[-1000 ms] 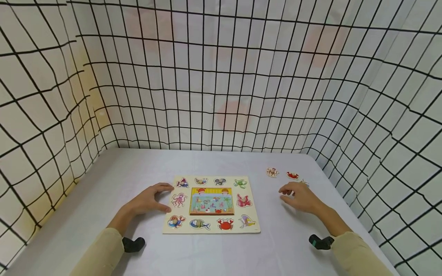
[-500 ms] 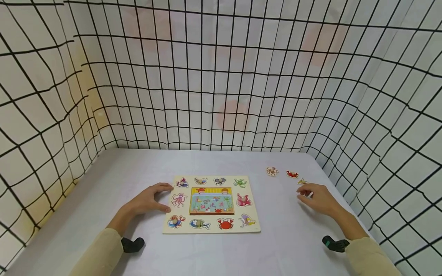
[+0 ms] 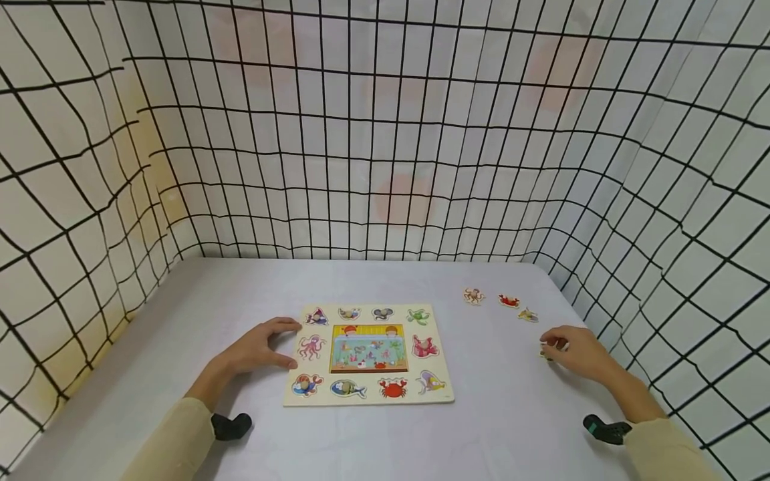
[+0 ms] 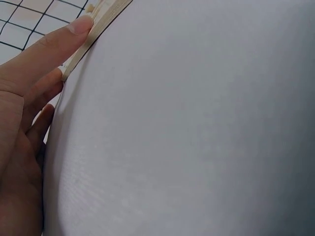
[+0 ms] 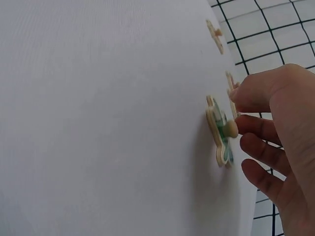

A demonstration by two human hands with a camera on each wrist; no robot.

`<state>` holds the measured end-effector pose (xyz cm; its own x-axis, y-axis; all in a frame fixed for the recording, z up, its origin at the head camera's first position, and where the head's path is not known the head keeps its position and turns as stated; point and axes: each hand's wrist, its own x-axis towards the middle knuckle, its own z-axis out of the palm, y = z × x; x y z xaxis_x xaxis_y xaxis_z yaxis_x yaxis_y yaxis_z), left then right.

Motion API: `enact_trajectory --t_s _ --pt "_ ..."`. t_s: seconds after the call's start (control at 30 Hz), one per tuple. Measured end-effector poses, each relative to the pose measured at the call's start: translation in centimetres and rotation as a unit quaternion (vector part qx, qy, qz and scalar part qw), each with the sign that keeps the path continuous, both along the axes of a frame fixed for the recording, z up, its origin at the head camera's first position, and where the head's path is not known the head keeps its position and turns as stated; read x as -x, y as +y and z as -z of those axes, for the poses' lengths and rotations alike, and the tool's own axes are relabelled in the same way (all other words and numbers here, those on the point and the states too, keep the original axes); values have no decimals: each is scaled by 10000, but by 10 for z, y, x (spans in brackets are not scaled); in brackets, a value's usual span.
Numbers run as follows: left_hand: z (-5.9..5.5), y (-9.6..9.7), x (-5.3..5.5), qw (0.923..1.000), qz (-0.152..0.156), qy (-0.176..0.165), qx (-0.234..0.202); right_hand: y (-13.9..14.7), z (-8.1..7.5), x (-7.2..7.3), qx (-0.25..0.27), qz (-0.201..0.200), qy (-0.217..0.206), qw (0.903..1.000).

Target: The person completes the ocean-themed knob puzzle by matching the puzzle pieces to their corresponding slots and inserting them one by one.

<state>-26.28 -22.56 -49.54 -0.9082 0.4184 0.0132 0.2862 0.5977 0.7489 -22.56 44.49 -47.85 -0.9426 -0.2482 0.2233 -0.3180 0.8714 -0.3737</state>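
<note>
A wooden knob puzzle board (image 3: 373,399) with sea animals round an aquarium picture lies flat on the table. My left hand (image 3: 260,346) rests at its left edge, thumb and forefinger spread apart and touching it. In the left wrist view the thumb lies against the board's edge (image 4: 101,32). Far to the right, my right hand (image 3: 577,351) is at a small puzzle piece (image 5: 219,130) with green on its face. The right wrist view shows loosely bent fingers close to its round knob (image 5: 230,129), with the thumb above; no firm pinch shows.
Behind the right hand lie an octopus piece (image 3: 473,296), a red crab piece (image 3: 508,300) and a yellowish fish piece (image 3: 528,314). Black netting (image 3: 397,160) over white walls encloses the white table (image 3: 481,427) at the back and sides.
My right hand has moved right and towards me, away from the loose pieces at the back, and reached the green piece. The fish piece is uncovered. The left hand stays at the board.
</note>
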Motion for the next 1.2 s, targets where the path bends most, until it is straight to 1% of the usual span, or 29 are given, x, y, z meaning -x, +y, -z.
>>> enact_trajectory --t_s 0.1,0.2,0.27,0.37,0.5,0.63,0.8,0.93,1.1,1.2 --pt "-1 0 0 10000 1 13 34 6 3 -1 -3 75 -209 9998" --pt "-1 1 0 10000 -7 -15 49 11 6 -1 2 134 -316 9994" --pt "-3 1 -1 10000 9 -1 62 12 6 -1 -18 127 -316 9994" --pt "-5 1 -2 10000 -34 -69 32 13 5 -1 -92 164 -277 9994" --pt "-6 2 -3 10000 -16 -31 47 13 4 -2 -145 258 -264 9992" --pt "-6 2 -2 10000 -1 17 69 14 4 -3 -157 273 -273 9991" --pt "-4 2 -1 10000 6 -68 41 12 3 -3 -145 179 -295 9993" --pt "-3 2 -1 9999 -30 -83 76 4 -2 2 -60 37 -200 9998" --pt "-4 1 0 9999 -69 -66 107 -11 -10 13 65 -155 -136 9998" --pt "-3 1 0 9999 -25 -82 109 -24 -16 19 174 -292 -146 9993"
